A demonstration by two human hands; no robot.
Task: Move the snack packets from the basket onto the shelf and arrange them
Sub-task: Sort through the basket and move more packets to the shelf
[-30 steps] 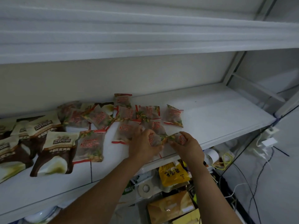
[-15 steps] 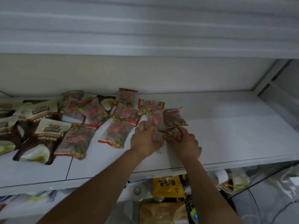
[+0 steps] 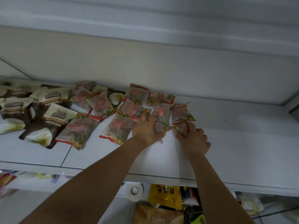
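Snack packets (image 3: 118, 128): left hand (image 3: 145, 129) grips one, right hand (image 3: 194, 139) one.

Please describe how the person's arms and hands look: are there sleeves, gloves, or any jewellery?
The left arm and the right arm are bare as far as the frame shows; no sleeve is visible. The left hand and the right hand wear no gloves; I see no ring, watch or bracelet.

A white shelf (image 3: 242, 151) carries red-printed snack packets (image 3: 118, 126) mid-span — brown-and-cream pouches (image 3: 53, 122) lie at its left end.
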